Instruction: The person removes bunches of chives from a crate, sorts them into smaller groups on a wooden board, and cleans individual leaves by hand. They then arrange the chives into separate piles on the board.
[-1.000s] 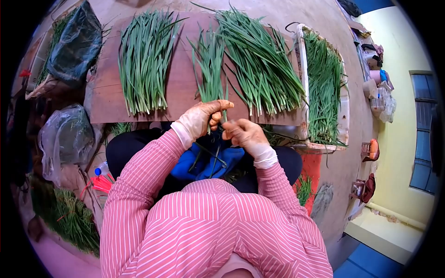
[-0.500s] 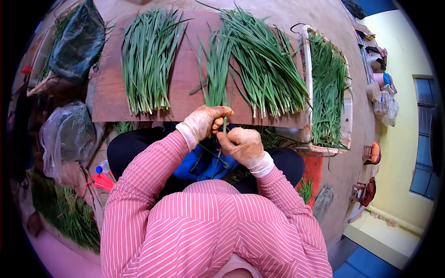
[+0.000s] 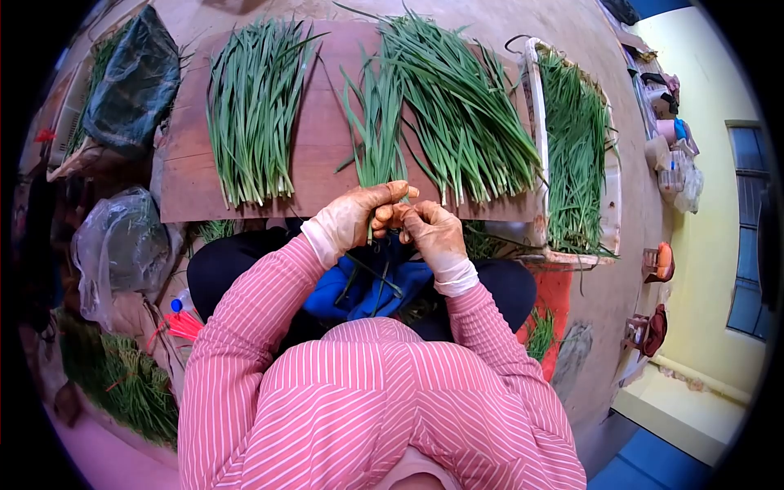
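Note:
In the head view, my left hand [image 3: 359, 211], in a soiled pale glove, is closed around the lower ends of a small bunch of garlic chives [image 3: 380, 135]. The leaves of this bunch stretch away over the brown board [image 3: 339, 90]. My right hand [image 3: 437, 234], gloved too, pinches right beside the left fingertips. Whatever sits in that pinch is too hidden to make out. To the left on the board lies a broad pile of chives [image 3: 255, 114], and on the right a larger, slanting pile [image 3: 461, 106].
A white crate [image 3: 539, 147] of greens stands right of the board. Clear plastic bags [image 3: 122, 245], a dark green bag [image 3: 135, 90] and bundled greens [image 3: 135, 384] are at left. Red strips [image 3: 181, 325] lie near my left knee. Blue cloth [image 3: 359, 294] shows between my legs.
My right hand has risen slightly and shifted right, its fingers now up against the left hand's fingertips. The stalk that showed between both hands is hidden. My left hand still grips the bunch.

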`<state>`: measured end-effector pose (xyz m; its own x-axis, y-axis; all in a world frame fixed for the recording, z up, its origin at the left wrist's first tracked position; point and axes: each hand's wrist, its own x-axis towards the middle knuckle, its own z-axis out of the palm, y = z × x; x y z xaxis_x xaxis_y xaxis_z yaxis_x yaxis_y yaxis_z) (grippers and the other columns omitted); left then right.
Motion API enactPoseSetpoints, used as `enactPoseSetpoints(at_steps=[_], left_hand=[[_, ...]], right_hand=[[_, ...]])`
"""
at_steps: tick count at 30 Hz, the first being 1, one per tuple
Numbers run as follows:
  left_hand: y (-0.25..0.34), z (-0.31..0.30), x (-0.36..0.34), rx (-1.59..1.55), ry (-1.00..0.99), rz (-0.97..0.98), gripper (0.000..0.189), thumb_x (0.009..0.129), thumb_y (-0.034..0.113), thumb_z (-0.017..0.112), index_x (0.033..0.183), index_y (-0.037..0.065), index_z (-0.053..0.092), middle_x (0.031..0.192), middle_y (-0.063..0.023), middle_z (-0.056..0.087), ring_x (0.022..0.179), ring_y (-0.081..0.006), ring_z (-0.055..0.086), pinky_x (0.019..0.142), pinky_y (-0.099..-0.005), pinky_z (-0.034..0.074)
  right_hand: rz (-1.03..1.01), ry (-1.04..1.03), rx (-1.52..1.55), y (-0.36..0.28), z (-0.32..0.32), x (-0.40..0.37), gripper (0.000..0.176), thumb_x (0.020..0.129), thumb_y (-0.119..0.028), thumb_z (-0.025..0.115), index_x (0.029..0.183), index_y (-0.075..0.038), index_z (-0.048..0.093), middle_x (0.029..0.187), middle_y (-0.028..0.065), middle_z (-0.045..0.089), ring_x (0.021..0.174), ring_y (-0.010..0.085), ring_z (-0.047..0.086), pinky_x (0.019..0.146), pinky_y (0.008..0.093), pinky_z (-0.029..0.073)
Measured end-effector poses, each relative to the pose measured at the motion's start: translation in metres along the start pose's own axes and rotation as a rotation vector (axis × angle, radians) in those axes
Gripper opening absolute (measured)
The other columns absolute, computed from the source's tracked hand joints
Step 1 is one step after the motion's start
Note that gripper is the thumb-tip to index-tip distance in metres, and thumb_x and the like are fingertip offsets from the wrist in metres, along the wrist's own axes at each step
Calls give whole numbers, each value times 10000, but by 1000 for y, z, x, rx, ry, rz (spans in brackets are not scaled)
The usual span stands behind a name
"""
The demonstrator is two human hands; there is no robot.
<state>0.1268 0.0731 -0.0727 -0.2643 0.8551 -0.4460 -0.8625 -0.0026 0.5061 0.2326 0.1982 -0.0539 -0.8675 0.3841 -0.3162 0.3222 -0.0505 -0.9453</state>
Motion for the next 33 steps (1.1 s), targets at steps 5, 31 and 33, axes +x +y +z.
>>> enactPoseSetpoints(at_steps=[5,31,33], left_hand=[[3,2,-4,-8,3,55,358,959,363,508,1129,57,583,539,86,352,475,-43,308,438,-207,242],[22,-12,4,57,227,200,284,931,294,561,1092,68,624,512,73,350,444,-57,304,431,-227,228],[21,-11,3,34,182,190,293,933,295,559,1101,62,616,511,71,346,447,-57,303,436,-228,235]], right_hand=[[240,0,137,-11,-13,-5,267,908,-285,631,798,-42,616,716,40,661,514,54,520,447,189,366],[-57,-263,-672,74,-30,-35,222,853,-258,659,943,-58,686,801,97,671,660,184,626,648,310,506],[-228,-177,-760,78,-38,-42,240,867,-254,634,1023,-79,689,931,119,677,771,206,662,718,312,521]])
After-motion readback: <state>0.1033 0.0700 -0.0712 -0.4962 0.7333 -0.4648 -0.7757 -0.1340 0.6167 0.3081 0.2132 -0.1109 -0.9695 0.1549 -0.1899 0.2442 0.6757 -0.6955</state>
